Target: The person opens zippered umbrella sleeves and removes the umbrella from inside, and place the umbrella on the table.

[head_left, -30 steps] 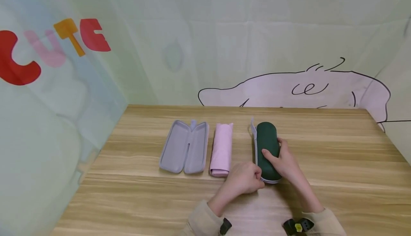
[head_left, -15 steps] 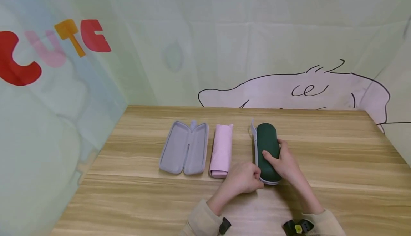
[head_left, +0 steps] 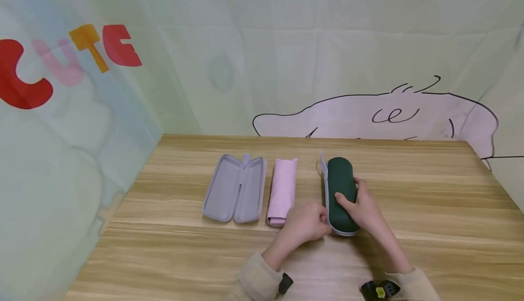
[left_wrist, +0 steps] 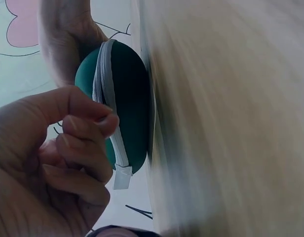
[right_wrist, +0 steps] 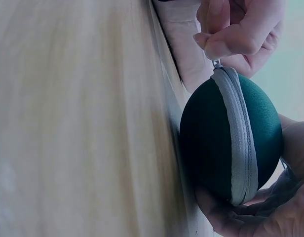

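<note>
A dark green zip-up glasses case (head_left: 340, 178) lies lengthwise on the table. My right hand (head_left: 365, 210) grips its right side, thumb on top and fingers round the far edge. At the case's near left corner, my left hand (head_left: 306, 223) pinches the small metal zipper pull (right_wrist: 216, 63) between thumb and fingertip, as the right wrist view shows. The grey zipper (right_wrist: 241, 131) runs round the near end, where its two tapes lie close together. A light grey strap (head_left: 322, 164) sticks up at the case's far left.
Left of the hands lies a rolled pink cloth or pouch (head_left: 283, 187), partly overlapped by the left hand. Farther left, a grey hard case (head_left: 223, 192) lies spread open. A printed fabric backdrop (head_left: 262, 64) stands behind the wooden table (head_left: 172, 255).
My left hand has shifted slightly left and away from me, from the case's near end round its near left corner. The right hand and the case stay where they were.
</note>
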Motion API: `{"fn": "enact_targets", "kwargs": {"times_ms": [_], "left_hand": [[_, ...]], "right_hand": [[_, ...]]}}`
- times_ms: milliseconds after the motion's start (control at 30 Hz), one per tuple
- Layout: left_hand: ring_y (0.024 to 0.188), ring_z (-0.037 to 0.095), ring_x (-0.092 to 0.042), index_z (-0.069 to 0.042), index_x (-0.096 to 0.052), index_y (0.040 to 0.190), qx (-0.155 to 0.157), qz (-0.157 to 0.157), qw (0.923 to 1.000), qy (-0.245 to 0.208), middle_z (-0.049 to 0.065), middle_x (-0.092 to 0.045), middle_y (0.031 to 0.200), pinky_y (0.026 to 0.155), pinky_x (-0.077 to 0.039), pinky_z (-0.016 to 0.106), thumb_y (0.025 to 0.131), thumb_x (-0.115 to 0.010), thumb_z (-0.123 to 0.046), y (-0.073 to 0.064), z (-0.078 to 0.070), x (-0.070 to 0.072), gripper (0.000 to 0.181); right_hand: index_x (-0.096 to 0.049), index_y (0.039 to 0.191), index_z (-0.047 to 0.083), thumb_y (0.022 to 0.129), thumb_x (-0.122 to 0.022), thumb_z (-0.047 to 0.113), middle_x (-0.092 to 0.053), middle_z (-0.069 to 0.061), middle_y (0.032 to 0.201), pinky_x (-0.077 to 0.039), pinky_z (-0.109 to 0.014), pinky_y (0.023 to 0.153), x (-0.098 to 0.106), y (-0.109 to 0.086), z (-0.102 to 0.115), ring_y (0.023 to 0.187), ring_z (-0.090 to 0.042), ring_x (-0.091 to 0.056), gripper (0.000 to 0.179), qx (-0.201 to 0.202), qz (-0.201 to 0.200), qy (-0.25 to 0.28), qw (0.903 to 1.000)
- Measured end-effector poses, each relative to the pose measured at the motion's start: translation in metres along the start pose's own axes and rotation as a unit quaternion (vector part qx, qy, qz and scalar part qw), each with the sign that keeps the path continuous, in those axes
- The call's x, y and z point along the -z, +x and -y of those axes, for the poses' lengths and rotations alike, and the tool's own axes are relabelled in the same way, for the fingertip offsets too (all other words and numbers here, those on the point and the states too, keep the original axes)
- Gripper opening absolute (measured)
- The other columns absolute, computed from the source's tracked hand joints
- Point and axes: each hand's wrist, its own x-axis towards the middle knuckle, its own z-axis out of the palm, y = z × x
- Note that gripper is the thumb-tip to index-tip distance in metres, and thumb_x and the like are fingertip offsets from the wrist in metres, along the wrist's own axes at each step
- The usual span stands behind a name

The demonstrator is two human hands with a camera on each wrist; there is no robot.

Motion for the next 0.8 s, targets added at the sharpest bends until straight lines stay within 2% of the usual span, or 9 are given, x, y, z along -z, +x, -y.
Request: {"fn": "enact_targets", "kwargs": {"times_ms": [200,500,800], "left_hand": [[0.047,0.006,-0.037,-0.020,-0.041,0.051,0.017,-0.004,0.9998,-0.004,-0.010,-0.035,0.049,0.043,-0.027,0.022,0.074,-0.072,-0.022,0.0018,0.0005,0.0013,0.039],[0.047,0.007,-0.038,-0.020,-0.042,0.049,0.025,-0.043,0.9987,0.012,-0.011,-0.035,0.048,0.042,-0.029,0.023,0.072,-0.070,-0.019,0.0024,0.0004,0.0001,0.036],[0.047,0.008,-0.035,-0.020,-0.038,0.048,0.037,-0.058,0.9975,0.018,-0.010,-0.032,0.048,0.041,-0.026,0.025,0.070,-0.066,-0.011,0.0024,-0.0002,0.0004,0.036]], "right_hand": [[-0.016,0.146,-0.007,0.094,-0.057,0.035,-0.041,-0.039,0.137,-0.041,-0.056,0.098,0.0003,-0.0006,0.0022,0.121,-0.047,-0.048,0.079,0.003,-0.003,-0.004,1.0000],[-0.017,0.146,-0.008,0.094,-0.057,0.036,-0.041,-0.039,0.137,-0.040,-0.056,0.099,0.0012,-0.0012,0.0013,0.121,-0.048,-0.048,0.079,0.005,-0.006,-0.010,0.9999],[-0.018,0.146,-0.008,0.094,-0.058,0.035,-0.043,-0.039,0.135,-0.041,-0.055,0.097,0.0001,-0.0016,0.0012,0.119,-0.046,-0.049,0.079,0.006,-0.007,-0.010,0.9999]]}}
